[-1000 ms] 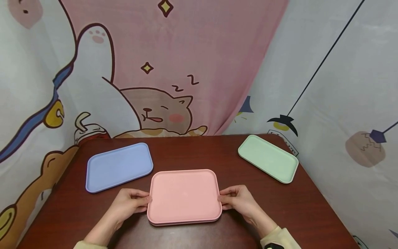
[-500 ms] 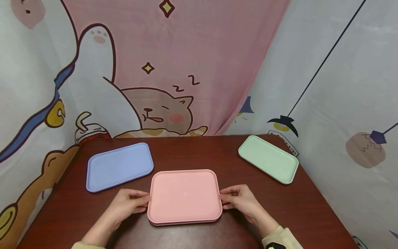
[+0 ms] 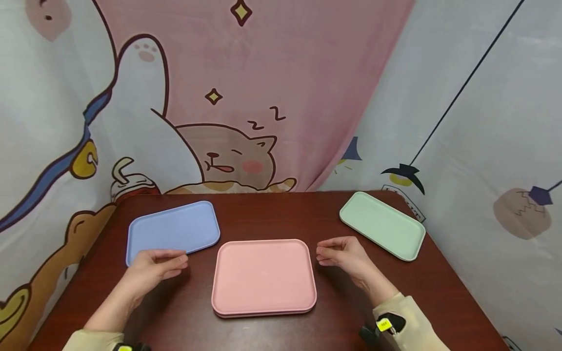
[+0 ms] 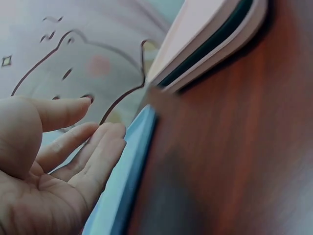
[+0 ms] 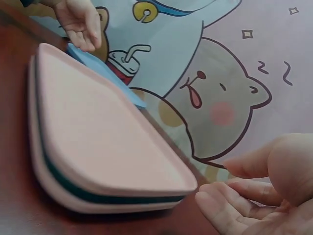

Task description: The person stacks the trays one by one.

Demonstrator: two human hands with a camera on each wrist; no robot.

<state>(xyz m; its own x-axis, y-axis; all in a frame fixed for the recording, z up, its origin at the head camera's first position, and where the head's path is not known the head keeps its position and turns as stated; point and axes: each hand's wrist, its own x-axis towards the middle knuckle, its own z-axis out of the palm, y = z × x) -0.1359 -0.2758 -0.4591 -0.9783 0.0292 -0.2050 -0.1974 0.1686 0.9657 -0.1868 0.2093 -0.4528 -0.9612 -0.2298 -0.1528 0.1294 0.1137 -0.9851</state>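
In the head view, the stack of pink trays (image 3: 263, 278) lies flat between the two hands, at 3 o'clock from the left hand (image 3: 151, 270) and close to 9 o'clock from the right hand (image 3: 349, 258). The right hand is the nearer one, its fingertips just beside the stack's right edge with a narrow gap; the left is well apart from the stack. The stack's long axis runs from 9 to 3 o'clock. (Both wrist views show a dark band between two pink rims; what it is, I can't tell.)

Neither hand holds anything: the fingers are loosely extended, and each thumb stands off from them. The left hand overlaps the near edge of the blue tray (image 3: 175, 226), which lies toward its 1 o'clock with its long side slanting from half past eight to half past two; whether they touch isn't clear. The green tray (image 3: 382, 224), apart from the right hand at between 1 and 2 o'clock, points from 10 to 4.

All three lie on a reddish-brown, wood-grained table (image 3: 281, 214) with a slight sheen. Beyond it, at 12 o'clock, hangs a printed cloth (image 3: 298, 73) showing a sleeping cat.
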